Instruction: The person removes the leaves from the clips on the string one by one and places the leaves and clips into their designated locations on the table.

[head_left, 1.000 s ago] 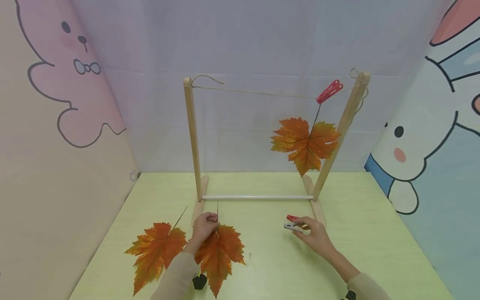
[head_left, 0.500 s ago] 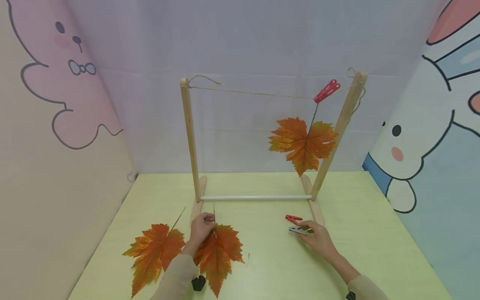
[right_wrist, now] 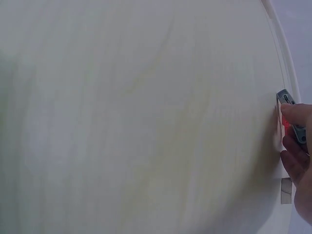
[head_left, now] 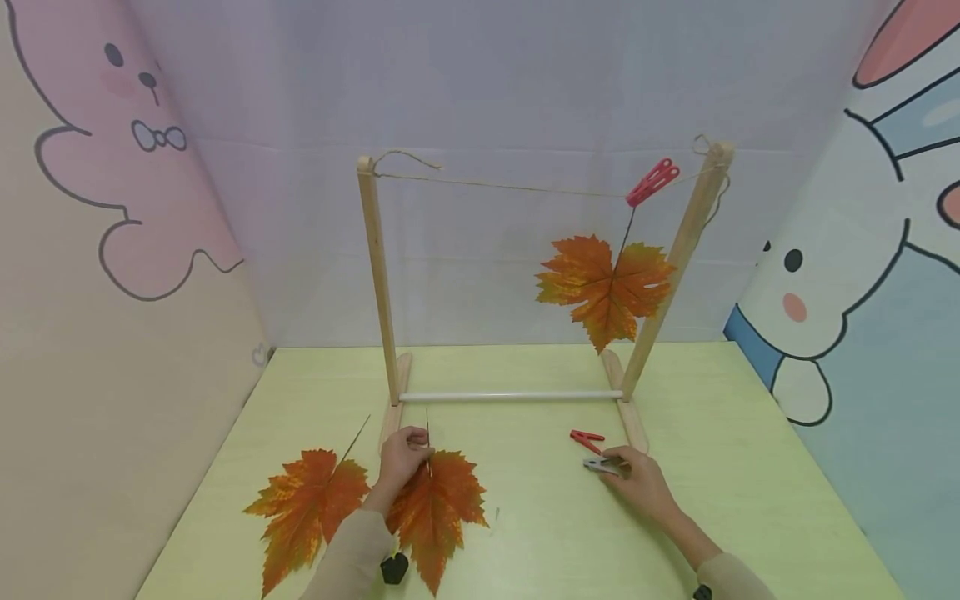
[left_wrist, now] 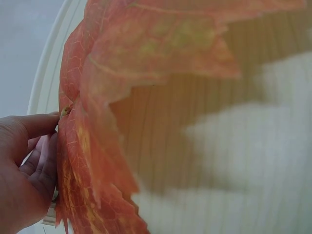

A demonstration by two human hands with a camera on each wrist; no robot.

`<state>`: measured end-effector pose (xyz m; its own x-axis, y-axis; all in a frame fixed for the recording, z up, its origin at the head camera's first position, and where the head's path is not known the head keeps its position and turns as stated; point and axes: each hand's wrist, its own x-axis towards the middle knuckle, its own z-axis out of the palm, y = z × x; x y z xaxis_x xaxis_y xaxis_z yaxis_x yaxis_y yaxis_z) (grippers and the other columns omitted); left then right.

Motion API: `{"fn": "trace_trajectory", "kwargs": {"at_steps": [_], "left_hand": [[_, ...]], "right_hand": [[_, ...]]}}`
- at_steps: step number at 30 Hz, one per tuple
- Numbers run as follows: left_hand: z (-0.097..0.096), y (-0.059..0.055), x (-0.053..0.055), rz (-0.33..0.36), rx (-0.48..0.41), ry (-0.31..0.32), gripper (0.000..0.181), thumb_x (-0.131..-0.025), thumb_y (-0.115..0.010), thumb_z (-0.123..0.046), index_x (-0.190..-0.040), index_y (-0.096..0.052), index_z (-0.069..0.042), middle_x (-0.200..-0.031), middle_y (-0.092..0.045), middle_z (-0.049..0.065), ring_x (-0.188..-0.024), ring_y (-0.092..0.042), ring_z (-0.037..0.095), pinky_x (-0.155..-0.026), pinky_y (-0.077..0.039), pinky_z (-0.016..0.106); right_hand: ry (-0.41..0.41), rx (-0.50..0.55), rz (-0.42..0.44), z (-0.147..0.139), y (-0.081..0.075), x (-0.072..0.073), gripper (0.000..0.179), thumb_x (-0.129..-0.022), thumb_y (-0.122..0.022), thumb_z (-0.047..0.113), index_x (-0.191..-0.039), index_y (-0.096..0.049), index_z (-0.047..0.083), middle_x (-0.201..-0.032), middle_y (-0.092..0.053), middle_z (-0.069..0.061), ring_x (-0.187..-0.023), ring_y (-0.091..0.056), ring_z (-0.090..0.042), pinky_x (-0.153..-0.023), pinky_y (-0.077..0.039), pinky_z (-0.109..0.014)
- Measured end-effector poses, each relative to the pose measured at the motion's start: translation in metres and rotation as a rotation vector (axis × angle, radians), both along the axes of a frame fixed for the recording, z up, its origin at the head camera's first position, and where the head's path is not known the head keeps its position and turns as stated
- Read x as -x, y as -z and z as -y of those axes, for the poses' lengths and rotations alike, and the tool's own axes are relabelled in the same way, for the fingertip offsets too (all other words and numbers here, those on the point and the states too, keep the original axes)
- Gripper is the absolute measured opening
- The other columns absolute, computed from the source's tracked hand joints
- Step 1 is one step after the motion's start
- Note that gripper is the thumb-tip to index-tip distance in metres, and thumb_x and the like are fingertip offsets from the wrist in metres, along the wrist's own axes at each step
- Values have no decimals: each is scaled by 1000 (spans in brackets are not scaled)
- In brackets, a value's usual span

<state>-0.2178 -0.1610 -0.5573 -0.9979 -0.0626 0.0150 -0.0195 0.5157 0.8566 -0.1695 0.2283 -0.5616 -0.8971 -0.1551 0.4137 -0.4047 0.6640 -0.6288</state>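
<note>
Head view first: where are your hands, going by the rack (head_left: 510, 396)?

My left hand (head_left: 403, 457) is in front of the rack's left end, and my right hand (head_left: 643, 485) is in front of its right end.

What does the left one have?

A leaf (head_left: 450, 500). I pinch it by the stem (head_left: 427, 421), fingers closed; the left wrist view shows a fingertip right at the base. The leaf spreads on the near side of the rack, stem pointing toward it.

And the right?

My thumb and fingers pinch a grey clip (head_left: 596, 464). A red clip (head_left: 587, 435) is just beside it, before the rack's right end; whether they touch, I can't tell.

Other leaves?

The side leaf (head_left: 303, 504) lies on the table (head_left: 547, 533), out front and left of the rack. The hanging leaf (head_left: 600, 287) dangles from a peg (head_left: 651, 184) on the rack's string (head_left: 510, 187), toward the right end.
</note>
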Motion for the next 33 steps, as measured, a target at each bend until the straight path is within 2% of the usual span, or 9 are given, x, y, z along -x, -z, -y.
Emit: {"fn": "trace_trajectory", "kwargs": {"at_steps": [6,15,21,27,33], "left_hand": [[0,0,0,-3,8,11,24,-72,-71,0,-94,-63,7,-84,-65,15,-73,-64,25,-67,-52,37],[1,4,0,-1,8,6,22,-73,-71,0,-93,-64,5,-81,-64,11,-70,-63,21,-65,-52,34],[0,3,0,9,0,5,23,-73,-72,0,-93,-64,6,-82,-64,11,-71,-64,23,-66,-52,35],[0,4,0,9,1,10,23,-73,-72,-1,-94,-63,6,-81,-64,11,-71,-63,23,-65,-52,35],[2,2,3,13,9,12,24,-73,-72,-3,-95,-64,5,-81,-64,10,-71,-62,21,-65,-52,35]], "right_hand": [[20,-17,5,-3,2,-1,30,-60,-78,-4,-86,-66,3,-83,-65,-3,-70,-57,-8,-59,-47,-24],[63,-58,54,-6,4,-3,30,-62,-79,2,-89,-66,6,-86,-65,0,-79,-60,-16,-69,-48,-31],[62,-60,45,-8,1,-4,29,-62,-80,3,-88,-66,5,-85,-65,0,-78,-59,-19,-69,-47,-33],[68,-65,75,-9,0,-5,29,-64,-79,4,-89,-66,5,-87,-65,0,-81,-60,-21,-72,-47,-35],[25,-114,119,-8,-5,-3,33,-67,-78,6,-97,-66,2,-93,-65,-4,-85,-59,-20,-75,-47,-37]]}}
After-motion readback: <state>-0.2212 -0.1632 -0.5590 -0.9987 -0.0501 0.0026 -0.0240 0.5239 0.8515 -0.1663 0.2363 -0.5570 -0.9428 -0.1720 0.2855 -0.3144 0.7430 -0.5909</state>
